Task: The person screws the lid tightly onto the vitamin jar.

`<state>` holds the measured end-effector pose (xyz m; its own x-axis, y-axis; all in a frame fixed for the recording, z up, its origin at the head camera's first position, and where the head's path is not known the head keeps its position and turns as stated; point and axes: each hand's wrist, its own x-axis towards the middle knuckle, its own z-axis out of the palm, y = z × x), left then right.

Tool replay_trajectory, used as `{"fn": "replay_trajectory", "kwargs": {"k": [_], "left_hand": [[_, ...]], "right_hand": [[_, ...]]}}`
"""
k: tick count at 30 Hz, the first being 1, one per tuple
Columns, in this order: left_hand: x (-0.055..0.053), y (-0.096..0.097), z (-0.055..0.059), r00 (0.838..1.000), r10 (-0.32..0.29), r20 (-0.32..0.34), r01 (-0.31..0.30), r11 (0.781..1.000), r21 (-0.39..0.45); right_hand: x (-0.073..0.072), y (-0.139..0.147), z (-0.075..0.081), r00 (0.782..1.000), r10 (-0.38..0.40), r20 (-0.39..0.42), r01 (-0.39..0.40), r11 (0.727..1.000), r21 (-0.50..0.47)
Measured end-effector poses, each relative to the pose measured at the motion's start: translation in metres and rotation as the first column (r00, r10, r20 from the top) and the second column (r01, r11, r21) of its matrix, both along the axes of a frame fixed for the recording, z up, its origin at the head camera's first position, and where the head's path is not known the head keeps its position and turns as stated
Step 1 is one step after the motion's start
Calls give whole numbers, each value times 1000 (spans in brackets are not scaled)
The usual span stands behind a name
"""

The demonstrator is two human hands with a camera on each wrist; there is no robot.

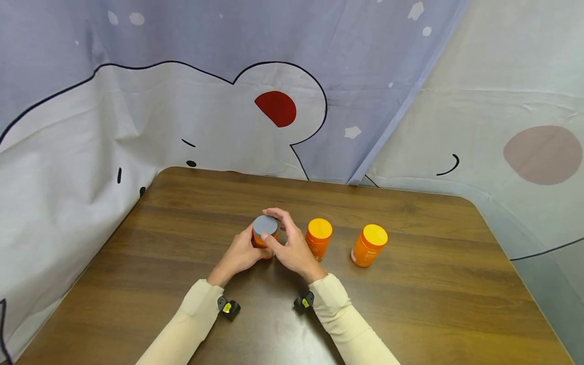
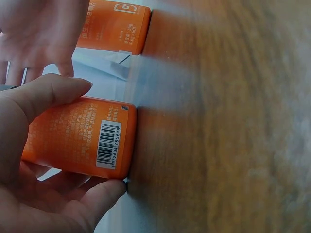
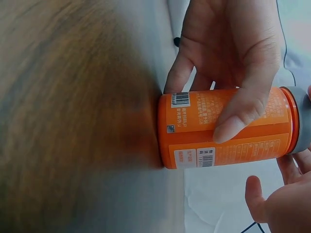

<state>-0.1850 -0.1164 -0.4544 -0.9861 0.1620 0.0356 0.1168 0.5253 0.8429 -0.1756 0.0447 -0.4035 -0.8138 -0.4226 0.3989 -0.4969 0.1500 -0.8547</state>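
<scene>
An orange bottle (image 1: 258,242) with a grey lid (image 1: 265,224) stands upright on the table, held between both hands. My left hand (image 1: 238,254) grips its body, thumb on one side and fingers curled round the other, as the left wrist view shows on the bottle (image 2: 82,136) with its barcode. Around the lid is my right hand (image 1: 294,248), thumb at the near edge and index finger bent behind it. In the right wrist view, the right hand's fingertips reach the lid (image 3: 302,119) at the frame's edge; part of that hand is cut off.
Two similar orange bottles with yellow lids stand to the right: one bottle (image 1: 318,242) just behind the right hand, another bottle (image 1: 366,248) farther right. All are on a brown wooden table (image 1: 424,284). A printed curtain (image 1: 205,111) hangs along the table's back and left side.
</scene>
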Motion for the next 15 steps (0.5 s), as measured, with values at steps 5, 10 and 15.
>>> {"fn": "replay_trajectory", "kwargs": {"k": [5, 10, 15], "left_hand": [[1, 1, -1, 1000, -8, 1, 8, 1000, 10], [0, 0, 0, 1000, 0, 3, 0, 1000, 9], [1, 0, 1, 1000, 4, -1, -4, 1000, 2]], "right_hand": [[0, 1, -2, 1000, -9, 3, 9, 1000, -10], [-8, -1, -15, 998, -54, 12, 54, 998, -20], [-17, -4, -33, 996, -91, 6, 91, 995, -30]]}}
